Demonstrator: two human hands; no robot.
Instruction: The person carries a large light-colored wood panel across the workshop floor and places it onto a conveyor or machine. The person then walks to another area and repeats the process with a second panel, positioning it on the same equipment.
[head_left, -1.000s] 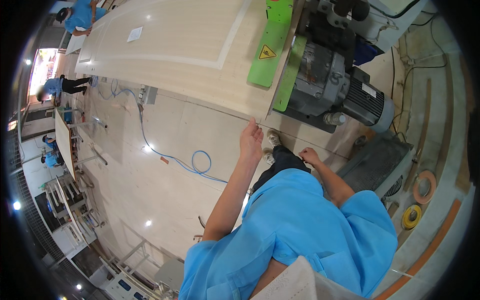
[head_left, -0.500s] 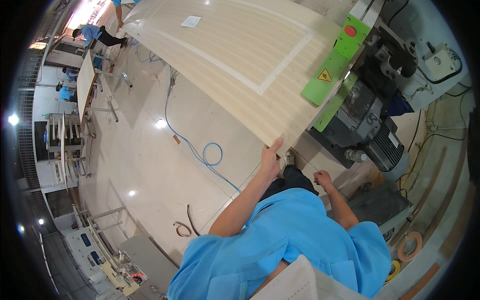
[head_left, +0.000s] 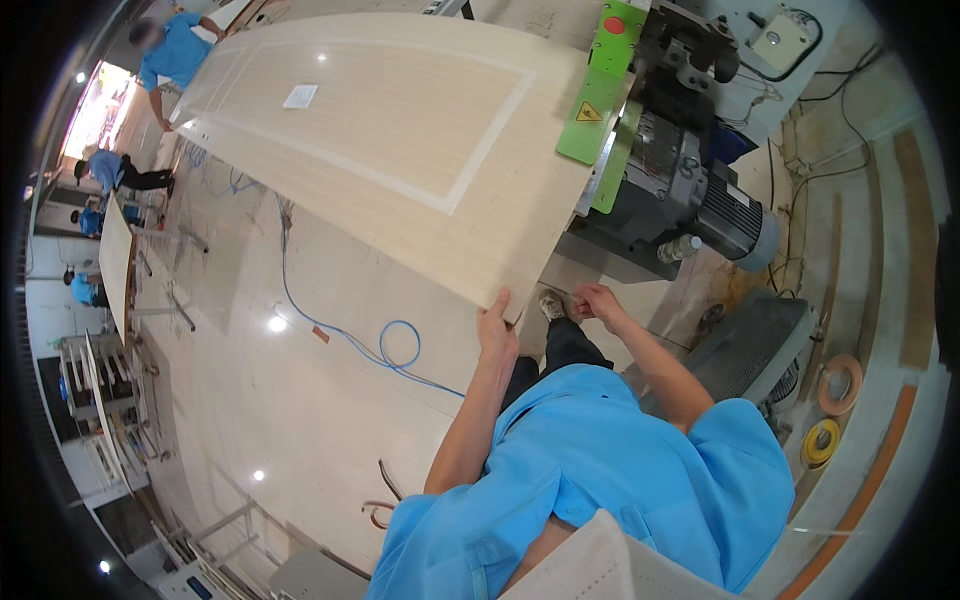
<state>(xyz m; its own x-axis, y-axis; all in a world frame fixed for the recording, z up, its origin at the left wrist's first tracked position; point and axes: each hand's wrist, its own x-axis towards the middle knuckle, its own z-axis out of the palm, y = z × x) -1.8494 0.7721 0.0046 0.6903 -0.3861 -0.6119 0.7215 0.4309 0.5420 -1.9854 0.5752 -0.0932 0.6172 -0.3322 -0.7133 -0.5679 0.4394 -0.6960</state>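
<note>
A large pale wood panel (head_left: 400, 170) with a lighter band along its border stretches away from me to the far left. My left hand (head_left: 497, 328) is closed on its near corner, thumb on top and fingers below. To the right and just short of the panel's edge, my right hand (head_left: 598, 304) is curled in a pinch, apart from the panel. What it holds, if anything, is too small to tell. Beside the panel's right edge stands a machine with a green guard (head_left: 598, 90), a red button and a dark motor (head_left: 735, 210). A white paper (head_left: 300, 96) lies on the panel.
At the panel's far end another person (head_left: 178, 55) in blue has hands at its edge. A blue hose (head_left: 400, 345) loops over the tiled floor on my left. A grey box-shaped unit (head_left: 745, 345) and rolls of edging (head_left: 838, 385) sit at my right.
The view has turned, so panel and machine appear farther left. The other person shows more fully at the far end. My right hand has come up closer to the panel's near edge; my left keeps its corner.
</note>
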